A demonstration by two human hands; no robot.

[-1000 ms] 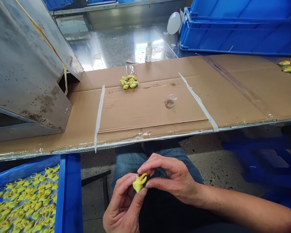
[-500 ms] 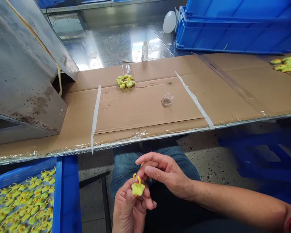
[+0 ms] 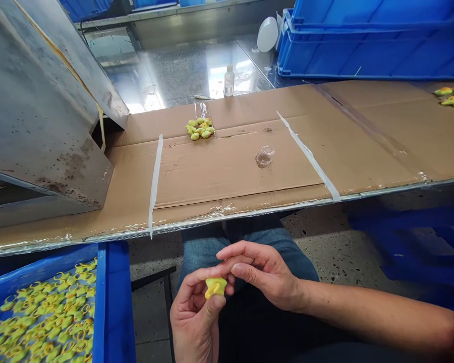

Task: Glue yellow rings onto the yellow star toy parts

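my left hand (image 3: 192,313) has the yellow piece (image 3: 220,283) pinched over my lap, loop (image 3: 213,289) facing me, right hand (image 3: 274,280) just right of it, can't tell if that one's gripping anything

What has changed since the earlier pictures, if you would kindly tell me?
In the left hand, the yellow star has turned: its ring, upright half a second ago, now points downward. The right hand has drawn back from it. The pile, bottle and tray stayed put.

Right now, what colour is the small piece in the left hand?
The piece is greenish yellow (head view).
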